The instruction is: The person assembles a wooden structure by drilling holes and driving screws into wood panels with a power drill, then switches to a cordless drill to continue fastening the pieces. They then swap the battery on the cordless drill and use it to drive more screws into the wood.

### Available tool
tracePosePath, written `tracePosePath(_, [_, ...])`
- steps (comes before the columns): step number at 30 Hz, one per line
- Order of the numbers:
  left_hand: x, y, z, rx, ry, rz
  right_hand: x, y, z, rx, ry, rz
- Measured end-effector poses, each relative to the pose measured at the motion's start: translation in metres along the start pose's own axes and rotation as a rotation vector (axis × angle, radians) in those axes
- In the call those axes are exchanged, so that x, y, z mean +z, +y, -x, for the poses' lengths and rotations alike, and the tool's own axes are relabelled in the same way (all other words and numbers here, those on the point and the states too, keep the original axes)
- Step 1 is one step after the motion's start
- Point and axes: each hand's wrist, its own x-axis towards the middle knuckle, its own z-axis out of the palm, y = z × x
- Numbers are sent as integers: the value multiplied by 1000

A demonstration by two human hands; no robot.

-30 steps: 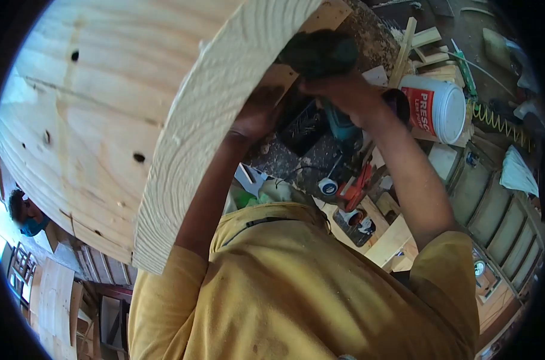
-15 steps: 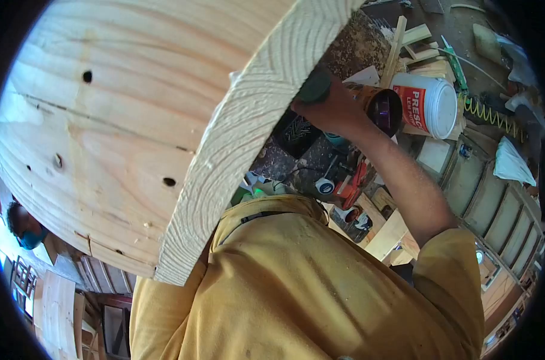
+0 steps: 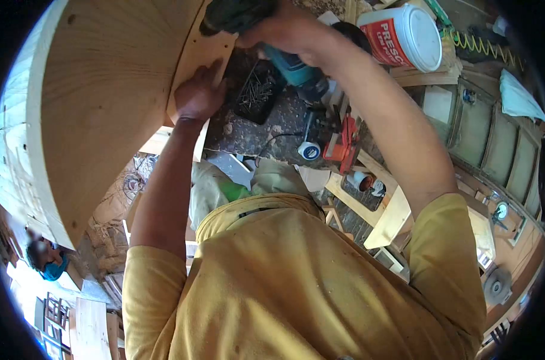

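The right hand point(image 3: 284, 30) was closed in a full grip around the handle of a teal and black cordless drill point(image 3: 266, 36), whose dark front end was pressed against a narrow pale wooden strip point(image 3: 197, 57). The left hand point(image 3: 197, 96) was laid flat with fingers spread on the lower part of that strip, holding it against the large curved pale wooden panel point(image 3: 104, 114) that filled the upper left of the view; no closed grip was formed by this hand. The drill was thus held high, at the panel's inner edge, above the cluttered tabletop point(image 3: 254, 135).

Directly below the drill, a black open tray point(image 3: 257, 90) was seen on the tabletop, filled with a loose heap of thin metal screws or nails; which of the two could not be told. To the right, near the right forearm, a white plastic bucket with a red label point(image 3: 404, 36) was lying on its side, its white lid shut, so its contents were hidden. Lower down, a small white and blue roll of tape point(image 3: 309, 150) and an orange-red tool point(image 3: 341, 144) were lying just beside each other. A further shallow dark tray point(image 3: 365, 189) holding small round white items was set beyond them.
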Motion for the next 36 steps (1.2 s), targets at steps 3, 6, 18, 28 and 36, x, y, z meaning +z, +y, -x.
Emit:
tracePosePath(3, [-6,6,3,-15,-112,-13,-34,-3,32,79,17,-19])
tracePosePath(6, [-17,3,-24,-9,-118,-96,-55,-4,43,1,183,-163])
tracePosePath(18, [-11,1,-47,-74,-23,127,-62,7,-19,78,196,-519])
tracePosePath(28, [-16,2,-49,-116,-13,156,-74,3,-39,125,255,-465])
tracePosePath(36, [-25,5,-52,-164,-91,189,-94,4,-39,229,270,-419])
